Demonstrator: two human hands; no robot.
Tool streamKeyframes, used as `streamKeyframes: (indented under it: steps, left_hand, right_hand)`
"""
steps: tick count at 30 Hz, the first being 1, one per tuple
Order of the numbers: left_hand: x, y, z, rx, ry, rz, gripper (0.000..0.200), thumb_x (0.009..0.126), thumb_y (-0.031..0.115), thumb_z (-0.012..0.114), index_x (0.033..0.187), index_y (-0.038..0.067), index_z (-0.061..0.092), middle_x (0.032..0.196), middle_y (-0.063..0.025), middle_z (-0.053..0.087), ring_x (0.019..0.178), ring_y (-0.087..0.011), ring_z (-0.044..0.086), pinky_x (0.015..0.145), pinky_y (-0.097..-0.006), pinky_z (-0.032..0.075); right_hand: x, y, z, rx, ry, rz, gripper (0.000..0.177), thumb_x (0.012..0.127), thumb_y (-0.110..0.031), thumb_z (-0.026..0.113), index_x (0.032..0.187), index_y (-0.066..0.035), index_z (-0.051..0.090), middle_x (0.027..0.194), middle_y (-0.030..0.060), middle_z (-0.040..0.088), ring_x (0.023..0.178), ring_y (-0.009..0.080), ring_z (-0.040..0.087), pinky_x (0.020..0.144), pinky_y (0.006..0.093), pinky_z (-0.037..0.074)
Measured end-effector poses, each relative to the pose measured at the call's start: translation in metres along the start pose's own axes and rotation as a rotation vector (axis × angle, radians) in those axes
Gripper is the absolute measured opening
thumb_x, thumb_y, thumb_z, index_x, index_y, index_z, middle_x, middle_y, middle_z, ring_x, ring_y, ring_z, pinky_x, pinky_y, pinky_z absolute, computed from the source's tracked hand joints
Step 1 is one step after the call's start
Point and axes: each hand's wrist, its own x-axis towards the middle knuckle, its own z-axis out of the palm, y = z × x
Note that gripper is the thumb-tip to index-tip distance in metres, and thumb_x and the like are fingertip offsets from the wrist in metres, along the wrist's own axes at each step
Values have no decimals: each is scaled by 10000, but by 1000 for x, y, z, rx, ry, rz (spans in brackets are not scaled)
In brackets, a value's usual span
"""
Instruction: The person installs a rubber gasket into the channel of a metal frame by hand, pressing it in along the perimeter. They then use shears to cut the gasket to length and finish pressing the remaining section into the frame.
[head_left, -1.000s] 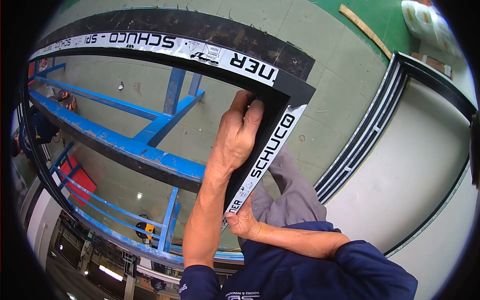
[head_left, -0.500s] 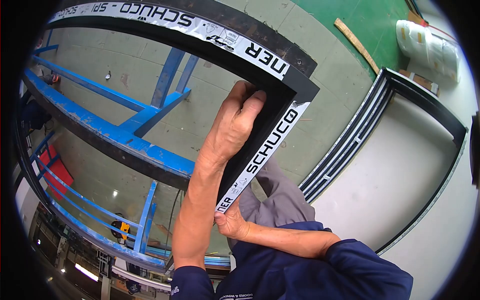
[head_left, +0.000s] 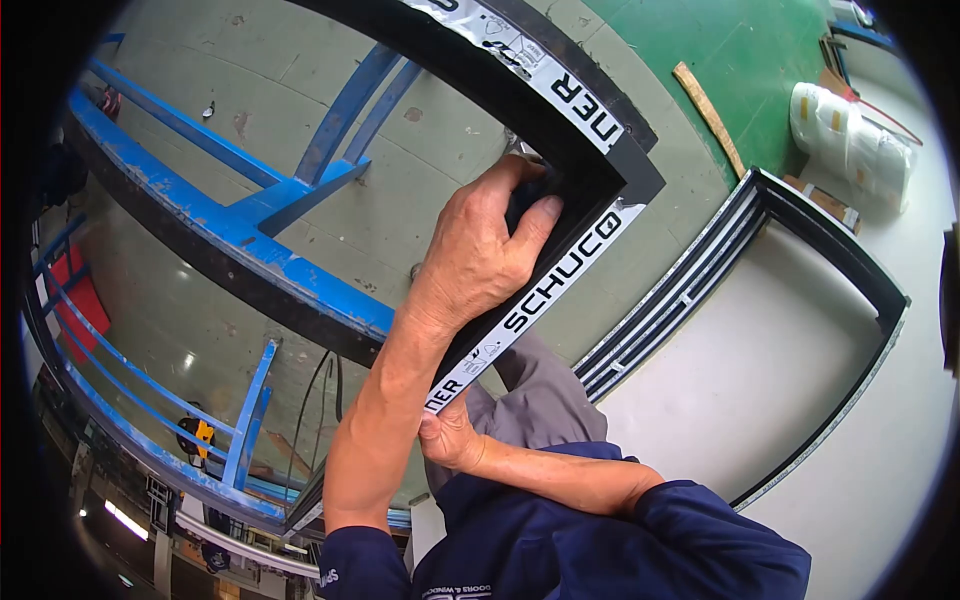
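Note:
A black profile frame with white printed tape forms a corner in front of me. Inside that corner is my left hand, back of the hand up, its fingers and thumb bent round something dark, partly hidden, that I cannot make out. A small shiny bit shows just beyond the fingers. My right hand is closed on the lower end of the taped side, thumb at the edge and fingers mostly hidden beneath.
A blue metal stand with a dark edge is at the left. Another black frame lies on a white surface at the right. Behind are a wooden strip and a wrapped bundle. A yellow tool is lower left.
The camera view has shifted, so the held frame's corner appears farther right. My left thumb and fingers are wider apart, with something dark now showing between them. My right hand keeps its hold.

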Motion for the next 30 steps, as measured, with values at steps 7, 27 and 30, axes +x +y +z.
streamKeyframes:
  steps: [7,27,30]
  left_hand:
    - [0,7,2,162,35,-26,370,940,236,669,1168,-54,636,1055,-261,711,970,-418,697,864,-443,542]
    - [-348,-106,-142,202,77,-109,489,1000,235,595,1453,54,549,1420,-139,624,1441,-340,459,1274,-548,189]
    - [-356,-115,-157,224,100,-84,295,974,192,646,1199,7,696,1147,-151,702,1087,-321,650,1044,-464,452]
  right_hand:
    - [15,-36,-11,9,44,30,1023,1026,-504,524,1574,39,-148,1600,277,155,1456,389,272,1201,466,212]
    - [106,-243,9,-1126,-814,-432,280,759,-57,819,1023,-6,737,1066,127,724,981,305,683,846,387,535]
    - [117,-200,45,-1236,-1081,-299,281,819,-86,786,1080,1,730,1222,131,704,1092,338,676,932,413,546]
